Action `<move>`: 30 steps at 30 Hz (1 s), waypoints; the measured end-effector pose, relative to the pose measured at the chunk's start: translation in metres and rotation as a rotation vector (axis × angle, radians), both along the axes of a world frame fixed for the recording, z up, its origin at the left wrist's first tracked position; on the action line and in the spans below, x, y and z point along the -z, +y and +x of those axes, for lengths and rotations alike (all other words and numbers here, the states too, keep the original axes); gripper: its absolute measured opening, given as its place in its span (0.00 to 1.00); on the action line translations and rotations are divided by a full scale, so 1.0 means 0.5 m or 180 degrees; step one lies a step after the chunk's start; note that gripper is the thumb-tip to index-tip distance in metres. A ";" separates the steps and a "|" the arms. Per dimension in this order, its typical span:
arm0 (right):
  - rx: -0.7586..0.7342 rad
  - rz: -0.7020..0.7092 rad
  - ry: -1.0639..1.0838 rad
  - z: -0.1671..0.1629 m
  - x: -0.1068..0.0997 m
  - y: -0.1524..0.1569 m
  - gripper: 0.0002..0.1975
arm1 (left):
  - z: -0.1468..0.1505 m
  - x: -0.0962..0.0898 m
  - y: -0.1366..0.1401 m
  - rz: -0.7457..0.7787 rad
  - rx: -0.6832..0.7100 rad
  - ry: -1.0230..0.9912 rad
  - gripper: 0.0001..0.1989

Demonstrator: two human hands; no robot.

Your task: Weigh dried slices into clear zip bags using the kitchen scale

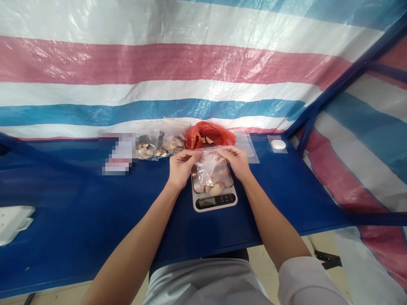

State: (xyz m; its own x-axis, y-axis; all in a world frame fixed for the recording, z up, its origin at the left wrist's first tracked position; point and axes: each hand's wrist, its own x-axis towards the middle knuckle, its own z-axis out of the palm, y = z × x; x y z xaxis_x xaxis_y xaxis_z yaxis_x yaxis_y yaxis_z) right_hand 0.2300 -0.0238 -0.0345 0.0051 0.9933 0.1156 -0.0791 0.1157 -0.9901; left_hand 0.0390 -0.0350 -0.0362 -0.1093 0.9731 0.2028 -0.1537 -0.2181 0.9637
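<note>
Between my hands hangs a clear zip bag (211,167) with a few pale brown dried slices (217,188) at its bottom. My left hand (182,168) pinches the bag's top left corner between thumb and fingers. The top right corner is pinched by my right hand (235,162). Below the bag lies a white digital kitchen scale (215,207) with a black display strip, its plate partly covered by the bag. I cannot tell whether the bag touches the scale. Just beyond my hands stands an open red plastic bag (211,131) holding more slices.
Filled clear bags of slices (159,144) lie behind my left hand. Flat clear bags (252,150) and a small packet with a white oval item (278,145) lie to the right. A white plastic case (14,222) sits at the left of the blue table (95,220). Striped sheeting (159,63) hangs behind.
</note>
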 end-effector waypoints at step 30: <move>-0.0035 0.0160 -0.0192 0.009 0.005 -0.002 0.15 | -0.007 -0.002 0.005 -0.0042 0.0203 0.0333 0.14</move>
